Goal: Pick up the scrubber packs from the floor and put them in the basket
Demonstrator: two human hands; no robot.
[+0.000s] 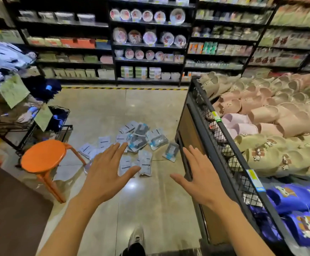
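Several scrubber packs (140,139) lie scattered in a loose heap on the beige tiled floor, white and clear bags with dark scrubbers inside. My left hand (106,169) is stretched out above the heap's near left side, fingers straight and spread, holding nothing. My right hand (198,174) is stretched out to the right of the heap, in front of the display bin, fingers straight and empty too. One pack (171,151) lies apart beside the bin's base. A black wire basket (62,119) stands at the left by the stool.
An orange round stool (43,156) stands left of the packs. A tall mesh-sided bin (217,133) full of slippers runs along the right. Shelves of plates and boxes (146,43) close the aisle's far end. My shoe (136,237) shows at the bottom.
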